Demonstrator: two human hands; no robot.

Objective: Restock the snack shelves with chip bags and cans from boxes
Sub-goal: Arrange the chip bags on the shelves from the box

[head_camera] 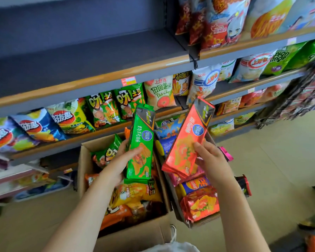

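We hold one long packet in each hand above the boxes. Our left hand [116, 166] grips the lower half of the green packet [141, 142], fingers curled across its front, and the packet stands almost upright. Our right hand [212, 160] grips the lower end of the red packet [186, 140], which tilts to the right. The two packets are near each other but apart. Under them two open cardboard boxes stand side by side on the floor in front of the shelves [98, 80]. The left box [133, 235] is full of orange, yellow and green bags; the right box [174, 200] holds red bags and blue cans. The shelf just behind the packets carries chip bags along its front edge.
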